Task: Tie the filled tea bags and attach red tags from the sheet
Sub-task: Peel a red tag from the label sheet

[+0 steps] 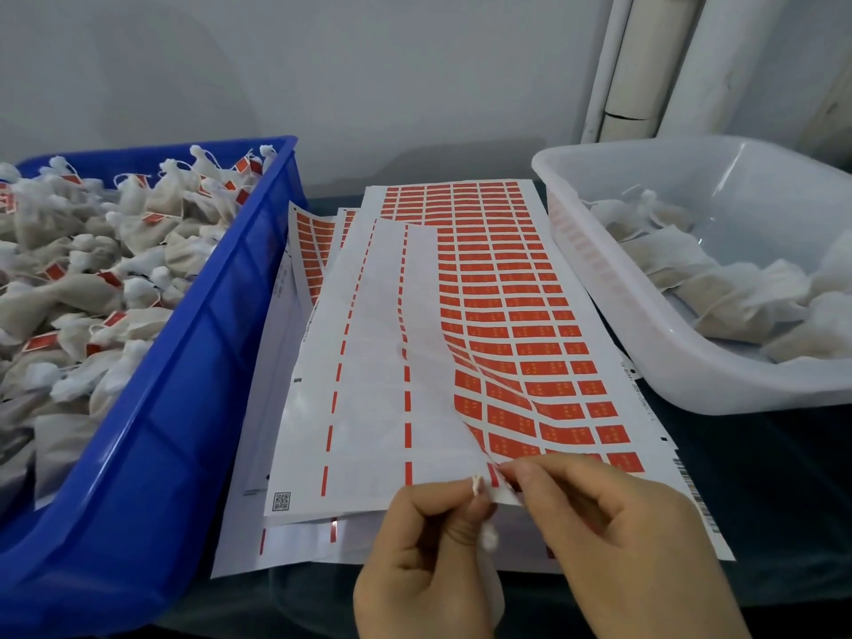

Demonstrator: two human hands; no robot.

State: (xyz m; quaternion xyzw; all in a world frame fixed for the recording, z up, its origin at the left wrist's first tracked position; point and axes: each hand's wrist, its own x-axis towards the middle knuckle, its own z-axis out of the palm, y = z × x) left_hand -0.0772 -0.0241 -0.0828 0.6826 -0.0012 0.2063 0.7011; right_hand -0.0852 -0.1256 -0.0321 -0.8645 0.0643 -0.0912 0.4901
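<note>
Here the left hand [428,541] pinches the bag's string [476,485], and the right hand [613,532] fingers pinch a red tag [495,476] at the sheet [369,408] edge; peel slowly, then fold it squarely over the string.

Lighting: even, cool, fairly dim; soft shadows beside the blue bin [221,343] and white tub [645,343]. Faint glare on the dark table [760,477] and tub wall. Wide-angle bending at edges; slight softness overall, hands blurred.
</note>
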